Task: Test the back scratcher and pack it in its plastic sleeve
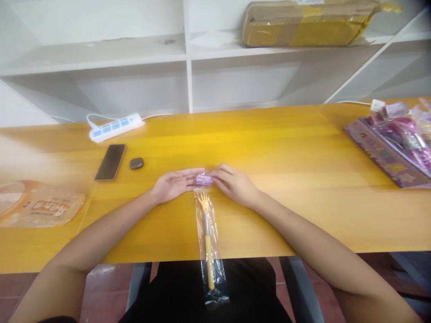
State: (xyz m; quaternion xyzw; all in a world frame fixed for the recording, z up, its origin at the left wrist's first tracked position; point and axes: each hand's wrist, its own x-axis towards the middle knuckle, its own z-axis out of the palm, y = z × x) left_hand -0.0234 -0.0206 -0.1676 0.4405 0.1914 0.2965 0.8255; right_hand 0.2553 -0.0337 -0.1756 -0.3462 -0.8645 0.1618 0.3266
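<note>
On the yellow table (pixel 303 170), a clear bag (pixel 209 242) holding a back scratcher (pixel 207 233) lies lengthwise toward the person, claw end away, its tail hanging past the near edge. The left hand (pixel 171 185) and right hand (pixel 234 183) both pinch the purple header card (pixel 204 179) at its far end.

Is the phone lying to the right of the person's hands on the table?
No, the phone lies left of both hands, beside a small dark case, while the right hand pinches the packet's purple header.
</note>
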